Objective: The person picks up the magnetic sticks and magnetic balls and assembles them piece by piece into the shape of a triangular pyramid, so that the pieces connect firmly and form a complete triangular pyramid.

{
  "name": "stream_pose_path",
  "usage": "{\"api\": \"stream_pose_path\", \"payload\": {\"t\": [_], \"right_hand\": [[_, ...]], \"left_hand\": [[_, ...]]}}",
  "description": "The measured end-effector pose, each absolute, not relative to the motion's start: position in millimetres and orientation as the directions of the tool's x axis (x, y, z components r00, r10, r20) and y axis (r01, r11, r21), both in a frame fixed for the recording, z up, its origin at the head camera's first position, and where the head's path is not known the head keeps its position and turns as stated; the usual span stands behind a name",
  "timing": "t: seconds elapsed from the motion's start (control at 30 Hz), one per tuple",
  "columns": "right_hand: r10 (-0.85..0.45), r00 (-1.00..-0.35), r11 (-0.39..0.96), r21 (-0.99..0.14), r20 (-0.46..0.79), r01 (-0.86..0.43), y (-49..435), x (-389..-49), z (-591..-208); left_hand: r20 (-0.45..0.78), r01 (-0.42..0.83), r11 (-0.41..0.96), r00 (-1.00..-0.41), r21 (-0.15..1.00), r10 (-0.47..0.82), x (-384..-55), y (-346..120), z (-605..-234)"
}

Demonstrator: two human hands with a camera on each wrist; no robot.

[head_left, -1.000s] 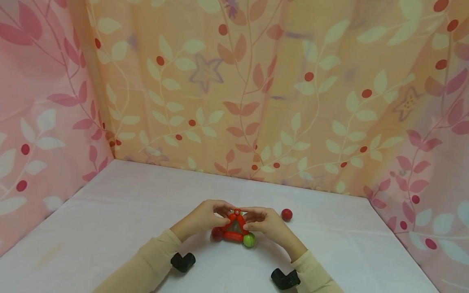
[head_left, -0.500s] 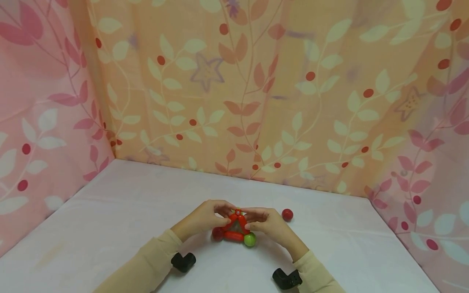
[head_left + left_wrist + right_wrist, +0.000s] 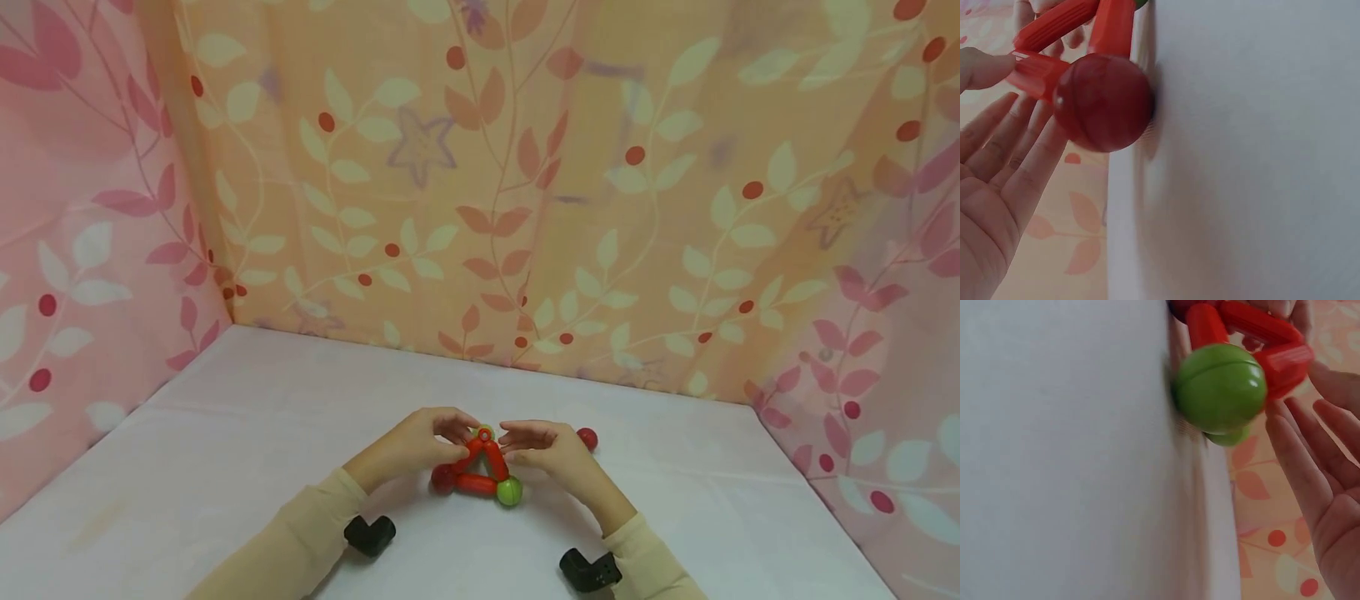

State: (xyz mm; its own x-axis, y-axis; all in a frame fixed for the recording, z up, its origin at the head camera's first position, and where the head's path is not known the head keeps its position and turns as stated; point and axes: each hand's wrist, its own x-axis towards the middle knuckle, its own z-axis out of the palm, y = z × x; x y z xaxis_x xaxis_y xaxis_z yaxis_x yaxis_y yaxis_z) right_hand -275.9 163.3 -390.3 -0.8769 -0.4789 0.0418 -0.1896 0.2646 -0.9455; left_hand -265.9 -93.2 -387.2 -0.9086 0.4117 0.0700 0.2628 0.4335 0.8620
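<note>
A triangle of red rods (image 3: 476,484) joins a dark red ball (image 3: 443,478) on the left and a green ball (image 3: 510,492) on the right. Its other two rods lean up to an apex with a ringed red end, and another green ball (image 3: 1229,436) shows behind. My left hand (image 3: 420,440) pinches the left leaning rod (image 3: 1038,74), thumb in front and fingers behind. Beside the right leaning rod (image 3: 497,461), my right hand (image 3: 551,450) has its fingers loosely extended, its thumb tip close to the rod.
A loose red ball (image 3: 588,439) lies on the white tabletop (image 3: 262,433), just behind my right hand. Each wrist carries a black camera mount (image 3: 371,536). Patterned curtains (image 3: 480,183) enclose the back and both sides.
My right hand has drawn slightly to the right, its fingertips leaving the apex. The left hand and the triangle stay nearly where they were.
</note>
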Motion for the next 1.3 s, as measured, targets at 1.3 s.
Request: {"api": "stream_pose_path", "payload": {"t": [1.3], "right_hand": [[0.082, -0.995, 0.558, -0.825, -0.057, 0.093, 254, -293, -377]], "left_hand": [[-0.134, 0.055, 0.459, -0.920, 0.887, 0.369, -251, -123, -390]]}}
